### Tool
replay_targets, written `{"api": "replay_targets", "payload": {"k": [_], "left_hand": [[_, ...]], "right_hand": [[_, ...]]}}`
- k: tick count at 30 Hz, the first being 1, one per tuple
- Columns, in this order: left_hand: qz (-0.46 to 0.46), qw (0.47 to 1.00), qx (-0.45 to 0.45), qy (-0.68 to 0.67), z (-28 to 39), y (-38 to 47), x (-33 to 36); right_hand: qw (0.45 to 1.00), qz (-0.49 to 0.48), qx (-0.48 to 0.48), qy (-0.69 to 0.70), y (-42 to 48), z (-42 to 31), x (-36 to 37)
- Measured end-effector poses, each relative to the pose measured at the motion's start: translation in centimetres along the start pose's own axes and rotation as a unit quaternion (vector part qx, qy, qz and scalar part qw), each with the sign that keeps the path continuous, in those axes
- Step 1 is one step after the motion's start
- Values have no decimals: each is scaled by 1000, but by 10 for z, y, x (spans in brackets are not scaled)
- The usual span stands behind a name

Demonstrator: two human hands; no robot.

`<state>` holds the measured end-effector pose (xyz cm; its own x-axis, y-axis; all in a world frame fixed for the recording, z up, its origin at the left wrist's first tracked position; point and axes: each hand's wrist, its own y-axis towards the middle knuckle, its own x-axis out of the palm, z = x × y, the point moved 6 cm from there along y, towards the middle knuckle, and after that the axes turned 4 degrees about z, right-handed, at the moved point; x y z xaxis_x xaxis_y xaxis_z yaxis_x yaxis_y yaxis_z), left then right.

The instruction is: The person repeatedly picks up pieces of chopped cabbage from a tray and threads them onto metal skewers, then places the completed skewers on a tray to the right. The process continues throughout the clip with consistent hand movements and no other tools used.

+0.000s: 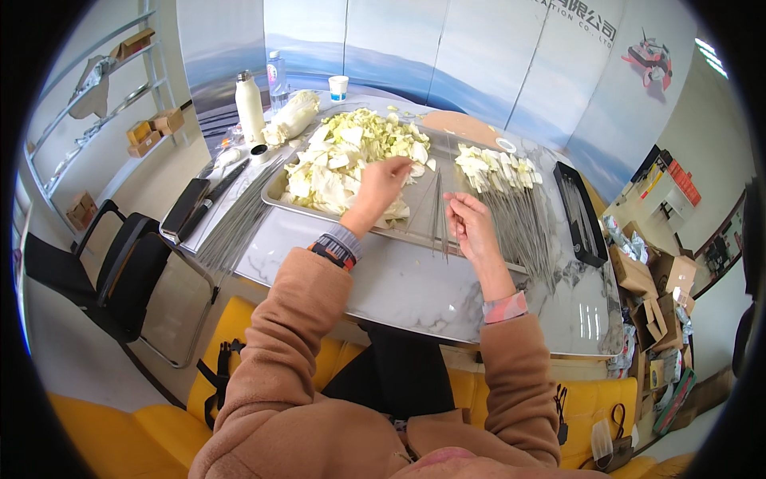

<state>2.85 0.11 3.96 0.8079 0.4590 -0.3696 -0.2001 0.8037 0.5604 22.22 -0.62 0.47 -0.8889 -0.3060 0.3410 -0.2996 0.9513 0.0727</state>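
My left hand (383, 187) is over the right side of a heap of cut Chinese cabbage (341, 158), its fingertips drawn together. Whether a leaf piece is between them is not clear. The heap lies in a shallow metal tray (335, 211). My right hand (471, 224) is at the tray's right part, fingers curled and thumb near the index finger. A thin skewer in that pinch cannot be made out for certain. Beside it, loose metal skewers (438, 221) fan over the tray's front rim. Further right lie many skewers threaded with cabbage pieces (497, 169), handles towards me.
Left on the marble-patterned table (401, 281) are a bundle of skewers (242, 215), a knife (197, 218), a black case (185, 205), a white bottle (249, 108) and a whole cabbage (293, 117). A round board (458, 124) lies behind; a black box (579, 212) sits right.
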Motion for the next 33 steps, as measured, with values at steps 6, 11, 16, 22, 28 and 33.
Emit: {"api": "replay_targets", "payload": {"k": [6,11,16,22,28,33], "left_hand": [[206,959,113,161,-23,8,-51],[201,935,172,237,-29,12,-51],[131,932,225,252,-22,13,-33],[92,932,213,280,-28,15,-25],[16,953,230,195,-13,6,-20],[-27,947,200,249,-16,14,-7]], "right_hand": [[1000,13,-11,4,-5,-6,7],[1000,1,15,-1,-8,-6,10],[1000,-11,14,-13,-8,-5,8],[1000,-10,14,-17,-5,-2,5],[1000,5,20,-15,-3,0,2],[1000,-4,26,-11,-5,-1,5]]}}
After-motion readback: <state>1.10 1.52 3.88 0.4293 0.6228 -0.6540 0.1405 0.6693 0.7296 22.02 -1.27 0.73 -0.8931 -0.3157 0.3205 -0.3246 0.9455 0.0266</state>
